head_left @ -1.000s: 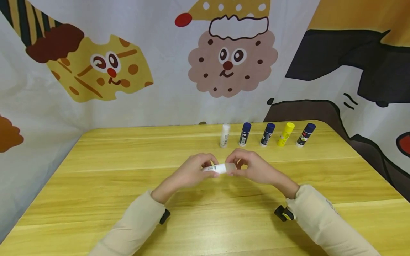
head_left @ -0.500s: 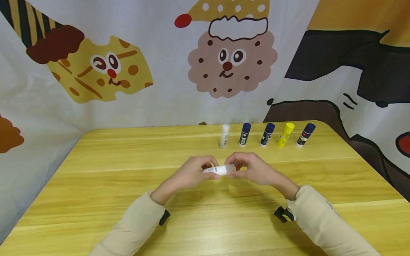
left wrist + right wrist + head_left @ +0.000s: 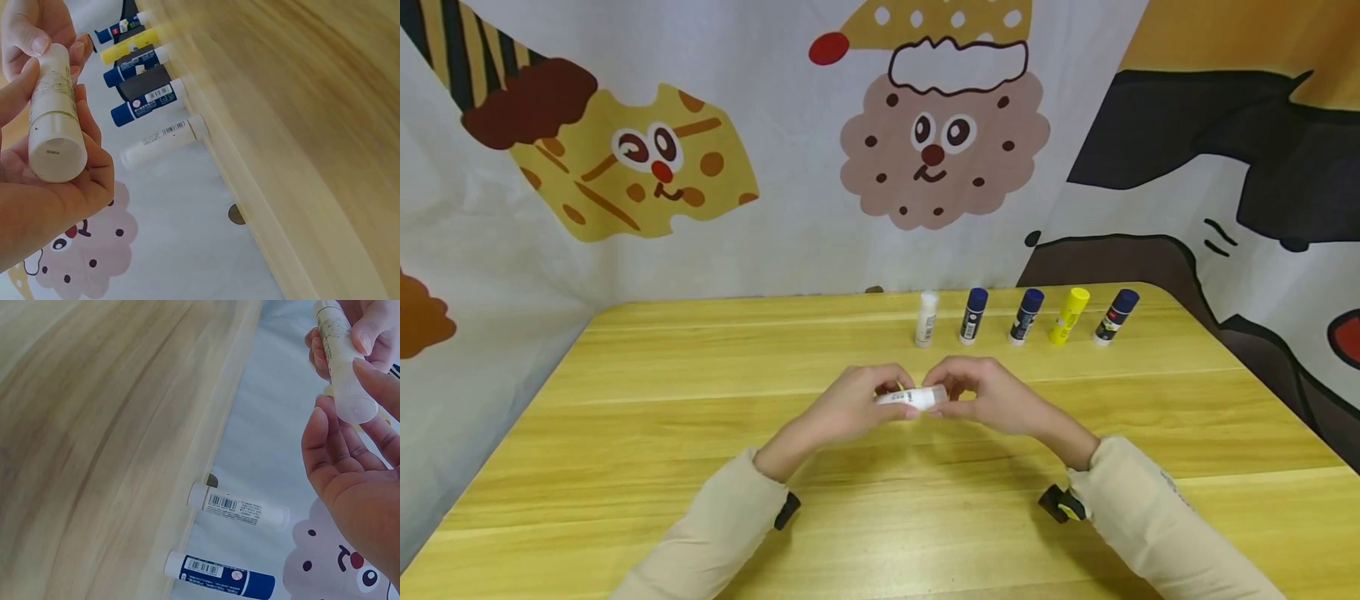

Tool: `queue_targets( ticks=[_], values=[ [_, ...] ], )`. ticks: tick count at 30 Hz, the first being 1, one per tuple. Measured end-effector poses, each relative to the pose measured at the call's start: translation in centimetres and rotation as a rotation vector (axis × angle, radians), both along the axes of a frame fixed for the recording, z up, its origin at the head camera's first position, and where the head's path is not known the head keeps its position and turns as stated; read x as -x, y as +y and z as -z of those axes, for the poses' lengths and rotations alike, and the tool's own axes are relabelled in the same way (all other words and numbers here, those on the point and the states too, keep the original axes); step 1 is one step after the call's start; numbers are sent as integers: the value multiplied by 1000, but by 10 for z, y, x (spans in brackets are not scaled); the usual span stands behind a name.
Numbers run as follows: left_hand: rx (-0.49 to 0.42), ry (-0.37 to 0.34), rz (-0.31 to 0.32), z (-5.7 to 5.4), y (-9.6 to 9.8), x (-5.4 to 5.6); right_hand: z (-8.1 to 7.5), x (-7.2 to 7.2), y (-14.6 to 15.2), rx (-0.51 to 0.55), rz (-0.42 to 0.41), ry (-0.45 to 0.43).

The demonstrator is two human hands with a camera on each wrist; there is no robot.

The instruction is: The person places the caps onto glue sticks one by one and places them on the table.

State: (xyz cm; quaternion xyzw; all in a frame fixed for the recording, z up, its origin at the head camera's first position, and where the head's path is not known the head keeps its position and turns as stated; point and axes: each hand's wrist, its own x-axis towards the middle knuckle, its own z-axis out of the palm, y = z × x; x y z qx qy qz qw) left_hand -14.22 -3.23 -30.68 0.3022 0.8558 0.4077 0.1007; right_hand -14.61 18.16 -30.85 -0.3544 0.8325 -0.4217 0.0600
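Observation:
A white glue stick (image 3: 917, 399) is held nearly level above the table between both hands. My left hand (image 3: 856, 402) grips its printed body, thumb on the near side. My right hand (image 3: 992, 395) pinches the translucent cap end with thumb and fingers. In the left wrist view the glue stick's (image 3: 55, 106) round base faces the camera. The right wrist view shows the cap (image 3: 355, 403) on the body, with the right thumb beside it and several fingers below.
Upright along the table's back right stand a white glue stick (image 3: 927, 320), two blue-capped ones (image 3: 973, 317) (image 3: 1026, 317), a yellow one (image 3: 1070, 317) and another blue-capped one (image 3: 1117, 317). A cartoon-printed cloth (image 3: 775, 250) hangs behind the wooden table (image 3: 700, 433).
My right hand has shifted slightly left, closer to the left hand, and the cap end has come with it. The left hand has stayed almost in place. The standing glue sticks have not moved.

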Motion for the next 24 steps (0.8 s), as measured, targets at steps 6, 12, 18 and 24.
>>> queue_targets(
  ticks=[6,12,18,24],
  values=[
    [1,4,6,0,1,-1,1,0,-2,11,-15,-5],
    [13,7,8,-1,1,-1,1,0,-4,24,-29,-8],
    [10,2,8,-2,-1,-1,3,1,-5,29,-28,-11],
    [1,7,10,-1,-2,0,4,2,-7,31,-28,-9]
  ],
)
